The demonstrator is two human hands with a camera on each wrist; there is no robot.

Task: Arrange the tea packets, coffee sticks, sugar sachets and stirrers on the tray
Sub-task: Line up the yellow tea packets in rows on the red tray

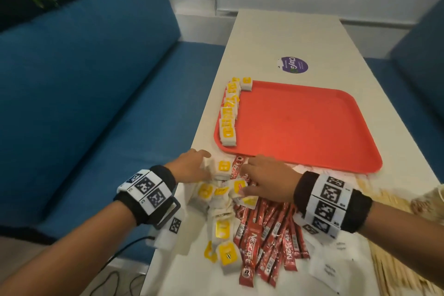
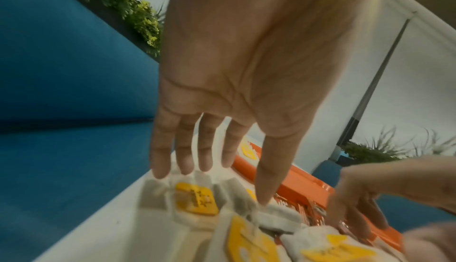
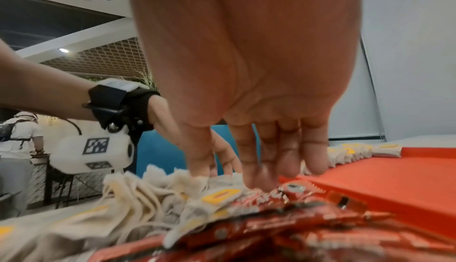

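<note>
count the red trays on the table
1. The red tray lies on the white table, just beyond the loose tea packets and coffee sticks, with a row of tea packets along its left edge. No other tray shows.

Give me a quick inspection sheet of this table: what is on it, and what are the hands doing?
Surface: white table.
Job's things: red tray with a row of tea packets along its left edge; loose tea packets, coffee sticks, sugar sachets, stirrers in front of it.
Clutter: purple sticker.
Hands: left hand and right hand open, reaching into the tea pile.
Cables: black cable beside the table.
Surroundings: blue sofa.
</note>
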